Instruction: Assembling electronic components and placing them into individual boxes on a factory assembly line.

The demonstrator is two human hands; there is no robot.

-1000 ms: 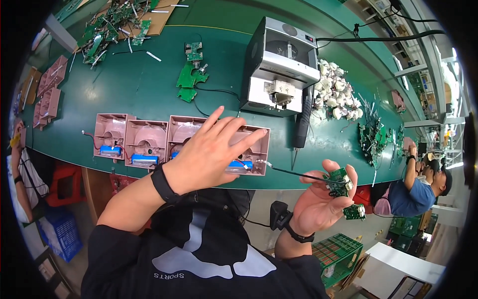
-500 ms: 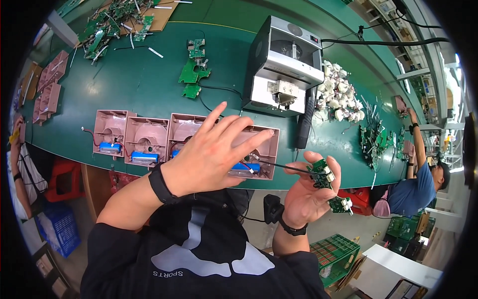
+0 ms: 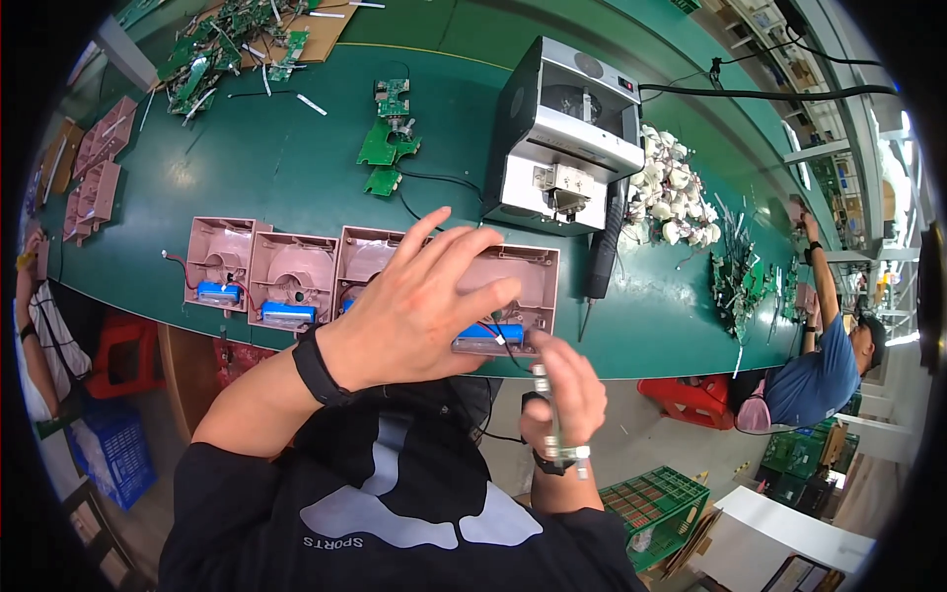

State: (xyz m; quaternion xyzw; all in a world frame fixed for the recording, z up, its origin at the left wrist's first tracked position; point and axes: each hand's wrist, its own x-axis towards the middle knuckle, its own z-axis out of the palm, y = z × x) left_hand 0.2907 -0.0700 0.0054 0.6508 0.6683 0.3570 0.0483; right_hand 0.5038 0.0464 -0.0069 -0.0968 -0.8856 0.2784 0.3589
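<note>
My left hand (image 3: pixel 419 301) lies palm down, fingers spread, across the pink plastic housings at the table's front edge. It covers part of the rightmost pink housing (image 3: pixel 545 281), where a blue battery (image 3: pixel 490 333) with red and black wires shows. My right hand (image 3: pixel 580 393), slightly blurred, is just right of that housing and beyond the table edge. It grips a small circuit board (image 3: pixel 552 434), turned edge-on; a dark wire runs from it toward the housing. To the left, two more housings (image 3: pixel 258 271) each hold a blue battery (image 3: pixel 288 313).
Green boards (image 3: pixel 378 143) lie behind the housings. A grey-black machine (image 3: pixel 567 128) with a black-handled tool (image 3: pixel 604 252) stands right of centre. Piles of white parts (image 3: pixel 671 187) and circuit boards (image 3: pixel 738 281) lie farther right. A person in blue (image 3: pixel 819 370) works at the far right.
My right hand has moved left and turned, so the circuit board now shows edge-on near the housing's corner. My left hand stays on the housings, its thumb drawn in slightly.
</note>
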